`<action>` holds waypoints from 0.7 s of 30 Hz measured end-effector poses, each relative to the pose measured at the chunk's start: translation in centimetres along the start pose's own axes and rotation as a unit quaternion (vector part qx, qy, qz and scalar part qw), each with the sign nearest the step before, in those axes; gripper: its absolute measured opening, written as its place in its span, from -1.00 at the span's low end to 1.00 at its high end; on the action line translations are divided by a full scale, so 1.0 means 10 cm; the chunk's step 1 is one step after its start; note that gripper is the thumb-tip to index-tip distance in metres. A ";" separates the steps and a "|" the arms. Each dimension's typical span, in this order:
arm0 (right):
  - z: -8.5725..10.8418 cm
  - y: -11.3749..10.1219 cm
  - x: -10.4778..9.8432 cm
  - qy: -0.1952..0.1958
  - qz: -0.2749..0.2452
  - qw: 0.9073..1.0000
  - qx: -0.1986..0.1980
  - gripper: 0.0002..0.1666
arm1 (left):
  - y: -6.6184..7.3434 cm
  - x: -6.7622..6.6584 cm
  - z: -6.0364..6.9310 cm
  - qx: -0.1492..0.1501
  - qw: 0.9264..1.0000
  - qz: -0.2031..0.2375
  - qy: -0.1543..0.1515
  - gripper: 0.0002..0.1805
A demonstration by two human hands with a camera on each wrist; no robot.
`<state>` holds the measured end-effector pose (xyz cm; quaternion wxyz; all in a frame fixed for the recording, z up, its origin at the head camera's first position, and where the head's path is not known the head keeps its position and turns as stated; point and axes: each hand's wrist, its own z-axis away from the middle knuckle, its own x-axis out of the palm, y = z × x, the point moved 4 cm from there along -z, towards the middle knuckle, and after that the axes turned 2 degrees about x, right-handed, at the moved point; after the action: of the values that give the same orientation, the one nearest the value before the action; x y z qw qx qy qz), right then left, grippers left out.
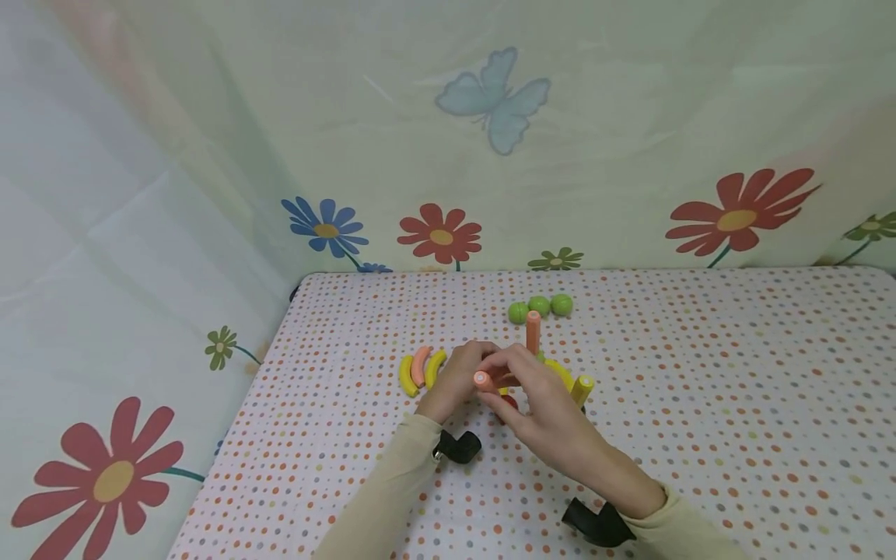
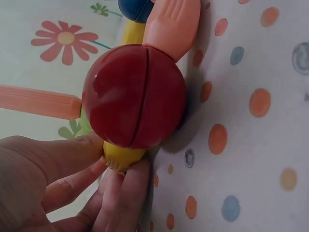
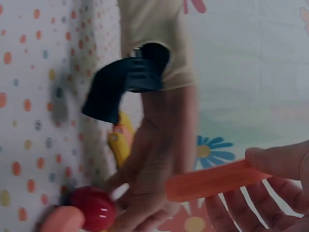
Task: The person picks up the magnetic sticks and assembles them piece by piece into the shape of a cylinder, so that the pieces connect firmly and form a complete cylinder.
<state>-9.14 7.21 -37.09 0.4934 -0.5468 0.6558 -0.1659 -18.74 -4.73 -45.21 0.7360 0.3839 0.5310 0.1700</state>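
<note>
My left hand point(image 1: 458, 379) pinches a short yellow piece point(image 2: 124, 155) between thumb and fingers, right against the red ball point(image 2: 128, 96), which sits low, close to the table point(image 1: 336, 311). My right hand point(image 1: 549, 404) holds an orange stick point(image 3: 212, 181) near its end, my thumb on 1 side and my fingers on the other; the stick is in the air above my left hand, apart from the red ball.

A thick orange piece point(image 2: 173, 29) reaches from the red ball toward a blue ball point(image 2: 135, 9), with a yellow bar point(image 2: 133, 34) showing behind. Past the red ball, an upright orange stick point(image 1: 533, 334) rises from what looks like a green ball, though my fingers and the red ball cover most of that spot. Just beside my right hand, a curved yellow piece point(image 1: 560, 373) lies next to a tilted yellow stick point(image 1: 582, 389).

To the left of my hands, 3 curved pieces rest side by side on the table: 2 yellow bananas point(image 1: 408, 376) with a pink banana point(image 1: 420, 366) between them. Farther back, 3 loose green balls point(image 1: 539, 306) sit in a short row. A black wrist camera point(image 1: 456, 447) is strapped at my left sleeve point(image 1: 378, 498), and the backdrop point(image 1: 350, 117) behind the table carries printed flowers.
</note>
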 end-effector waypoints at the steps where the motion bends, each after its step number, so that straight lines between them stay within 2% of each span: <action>1: 0.01 0.04 0.02 0.000 0.006 1.000 0.012 -0.59 | -0.01 0.00 -0.01 -0.013 1.000 -0.005 0.000 -0.86; 5: 0.04 0.15 0.08 0.011 0.028 0.999 0.042 -0.58 | -0.02 0.02 -0.04 -0.048 0.999 -0.022 -0.004 -0.84; 9: 0.06 0.22 0.09 0.028 0.043 0.997 0.049 -0.59 | -0.03 0.02 -0.06 -0.063 0.998 -0.014 -0.010 -0.79; 21: 0.09 0.27 0.10 0.038 0.044 0.996 0.069 -0.57 | -0.01 0.01 -0.04 -0.062 0.998 0.012 -0.024 -0.72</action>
<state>-9.79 7.52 -40.02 0.5115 -0.4756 0.6843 -0.2094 -19.06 -4.57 -45.41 0.7684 0.3482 0.4973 0.2023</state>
